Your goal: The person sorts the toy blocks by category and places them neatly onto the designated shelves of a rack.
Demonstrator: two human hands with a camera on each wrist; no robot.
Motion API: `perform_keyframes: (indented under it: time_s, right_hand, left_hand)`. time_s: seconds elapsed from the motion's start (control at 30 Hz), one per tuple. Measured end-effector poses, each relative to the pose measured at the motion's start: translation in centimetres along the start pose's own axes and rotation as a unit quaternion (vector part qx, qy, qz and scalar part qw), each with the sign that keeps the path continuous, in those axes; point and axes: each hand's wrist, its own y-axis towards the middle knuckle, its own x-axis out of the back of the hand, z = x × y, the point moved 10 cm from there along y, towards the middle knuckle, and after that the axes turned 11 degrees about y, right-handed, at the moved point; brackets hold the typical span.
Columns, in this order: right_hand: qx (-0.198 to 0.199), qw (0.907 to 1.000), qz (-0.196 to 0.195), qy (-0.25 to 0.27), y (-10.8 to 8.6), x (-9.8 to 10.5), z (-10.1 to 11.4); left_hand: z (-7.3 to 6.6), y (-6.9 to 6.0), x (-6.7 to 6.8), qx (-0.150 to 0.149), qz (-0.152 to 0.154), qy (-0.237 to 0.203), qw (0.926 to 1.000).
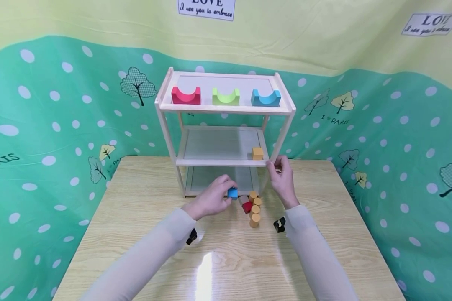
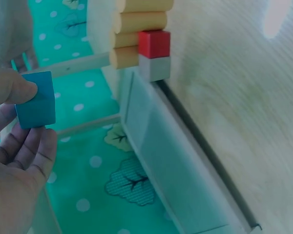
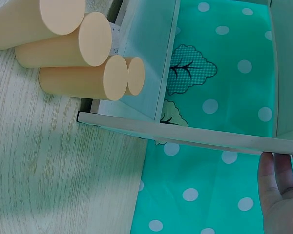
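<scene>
A blue block is pinched between the thumb and fingers of the left hand, in front of the rack's lower level. In the left wrist view the same blue block is held clear of the rack, with the left hand around its edges. The right hand is at the rack's right front post, by the middle shelf; in the right wrist view the fingertips of the right hand touch the post's edge. An orange cube sits at the middle shelf's right end.
Red, green and blue arched blocks stand on the top shelf. Several wooden cylinders, a red cube and a grey cube stand on the table before the rack's right front. Patterned cloth hangs behind.
</scene>
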Motion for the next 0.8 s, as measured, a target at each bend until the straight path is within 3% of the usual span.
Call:
perform_keyframes:
  time_s: [0.43,0.8]
  right_hand:
    - [0.001,1.0,-0.002,0.004,0.0,-0.1,0.1]
    - [0.012,0.9999,0.001,0.01,0.1,0.0,-0.1]
  left_hand:
    - [-0.3,0.9,2.8,-0.019,-0.048,0.009,0.9986]
    - [-0.5,2.2,5.1,-0.021,-0.061,-0.007,0.9979]
